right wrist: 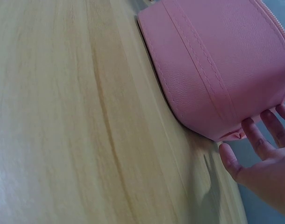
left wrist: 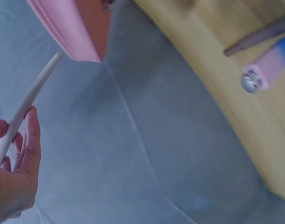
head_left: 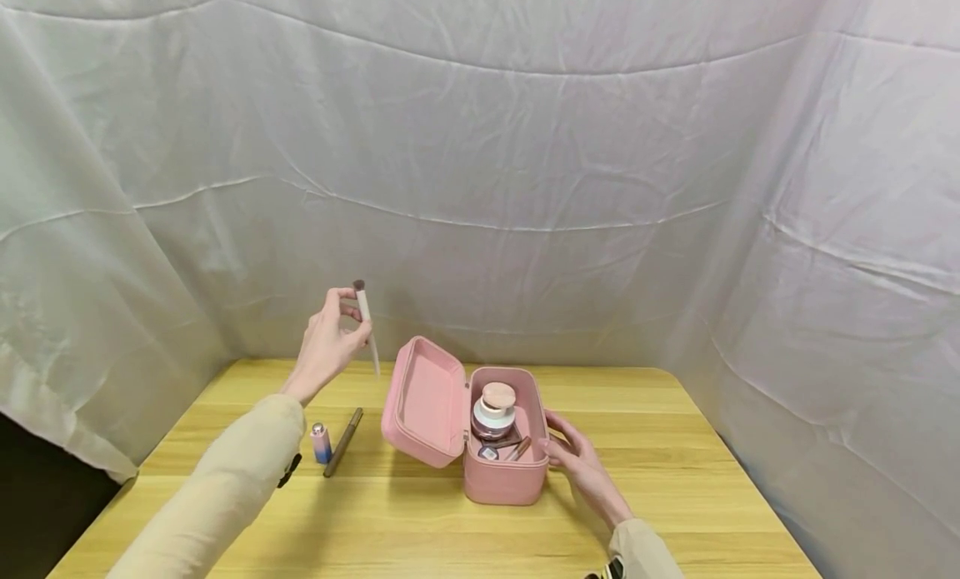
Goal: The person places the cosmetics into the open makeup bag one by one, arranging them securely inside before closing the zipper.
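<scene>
Left hand (head_left: 330, 343): it is pinching the brush (head_left: 364, 306) in a narrow grip of thumb and fingers, above the bench (head_left: 637, 412).
Brush: it is slanting, dark bristles up and handle end down, left of the lid (head_left: 433, 396); being held by the pale handle is probably keeping fingers off the bristles.
Right hand (head_left: 582, 468): it is touching the case (head_left: 504, 485) on its right side, fingers spread and gripping nothing; the contact may be steadying the case.
Case: it is standing on the bench between the hands, its walls likely keeping the contents together.
Lid: it is leaning out leftward, leaving the inside showing from above.
Pots (head_left: 493, 417): they are sitting stacked in the case, a pink one on top, perhaps saving room.
Tube (head_left: 519, 448): it is lying brown end up-right in the case's near part, beside a small item (head_left: 488, 453).
Pen (head_left: 342, 443): it is lying just right of the bottle (head_left: 321, 443), which is showing a silver top.
Cloth (head_left: 480, 162): it is hanging creased behind the bench.
Writing: no brand or lettering is showing legibly; the small item is bearing a pale patch, possibly a label, too small to read.
</scene>
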A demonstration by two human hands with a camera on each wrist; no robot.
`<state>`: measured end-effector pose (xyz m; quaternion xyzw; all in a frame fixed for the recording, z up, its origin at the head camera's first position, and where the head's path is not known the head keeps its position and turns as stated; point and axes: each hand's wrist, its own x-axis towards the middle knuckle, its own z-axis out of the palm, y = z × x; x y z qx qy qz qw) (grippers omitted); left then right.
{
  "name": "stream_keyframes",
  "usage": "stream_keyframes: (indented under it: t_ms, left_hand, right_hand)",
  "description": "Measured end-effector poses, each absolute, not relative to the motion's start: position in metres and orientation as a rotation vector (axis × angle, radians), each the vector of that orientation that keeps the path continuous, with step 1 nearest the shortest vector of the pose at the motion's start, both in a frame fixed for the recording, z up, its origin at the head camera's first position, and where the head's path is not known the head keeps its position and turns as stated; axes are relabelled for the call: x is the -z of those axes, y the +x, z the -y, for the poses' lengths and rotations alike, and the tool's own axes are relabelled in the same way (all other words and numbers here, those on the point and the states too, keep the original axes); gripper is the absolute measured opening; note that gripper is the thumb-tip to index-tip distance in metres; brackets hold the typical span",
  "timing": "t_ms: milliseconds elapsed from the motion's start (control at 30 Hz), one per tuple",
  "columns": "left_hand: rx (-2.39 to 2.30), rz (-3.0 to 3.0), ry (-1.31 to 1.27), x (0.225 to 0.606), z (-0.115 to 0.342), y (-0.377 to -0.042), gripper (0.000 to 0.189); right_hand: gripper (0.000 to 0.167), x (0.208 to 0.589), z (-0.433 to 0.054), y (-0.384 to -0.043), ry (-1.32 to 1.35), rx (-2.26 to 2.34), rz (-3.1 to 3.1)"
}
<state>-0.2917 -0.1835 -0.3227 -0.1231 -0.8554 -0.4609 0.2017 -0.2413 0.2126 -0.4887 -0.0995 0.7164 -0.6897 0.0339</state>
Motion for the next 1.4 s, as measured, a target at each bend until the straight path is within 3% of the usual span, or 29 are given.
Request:
stream_keyframes:
  t_ms: [500, 1400]
  left_hand:
    - [1.370, 2.330, -0.570, 0.319, 0.125, -0.280, 0.039]
    - [1.488, 2.482, -0.857, 0.351, 0.055, -0.271, 0.028]
  right_hand:
    - [0.063, 0.488, -0.213, -0.241, -0.296, 2.132, -2.210]
    - [0.064, 0.490, -0.217, -0.239, -0.452, 2.130, -2.207]
